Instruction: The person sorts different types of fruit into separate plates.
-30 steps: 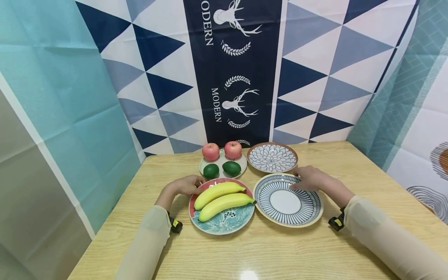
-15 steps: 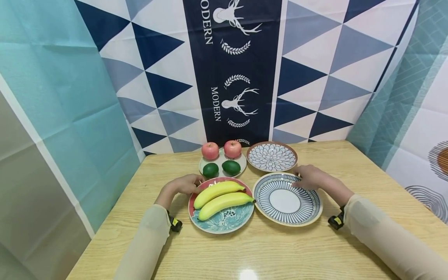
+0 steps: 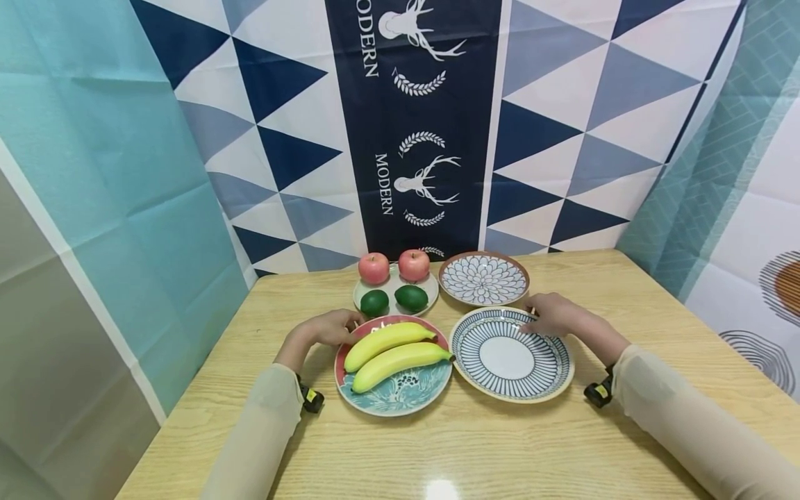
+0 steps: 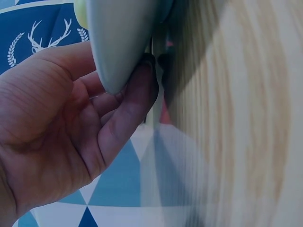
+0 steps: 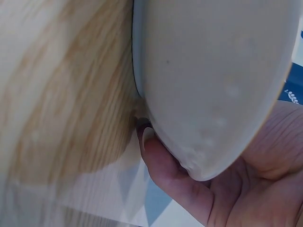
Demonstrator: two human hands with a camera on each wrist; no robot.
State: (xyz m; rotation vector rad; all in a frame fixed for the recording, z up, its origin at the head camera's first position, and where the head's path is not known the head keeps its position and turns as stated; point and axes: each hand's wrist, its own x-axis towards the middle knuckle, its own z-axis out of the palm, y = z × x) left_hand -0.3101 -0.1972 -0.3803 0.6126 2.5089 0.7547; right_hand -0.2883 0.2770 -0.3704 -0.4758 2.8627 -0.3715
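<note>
From my head, my left grip pinched the red-and-teal plate bearing bananas, beside the striped plate on the table. At my left wrist, fingers curled beneath the rim; at my right, my right grip pinched the striped plate.

We see a pale wood-grain worktop catching a bright glare near us, triangle-patterned fabric with a stag panel beyond its far edge, and teal sheeting at left.

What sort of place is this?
Probably a staged filming corner: a light wood-grain table with blue-and-white triangle-patterned fabric hung behind it and creased pale-teal sheeting at its left.
</note>
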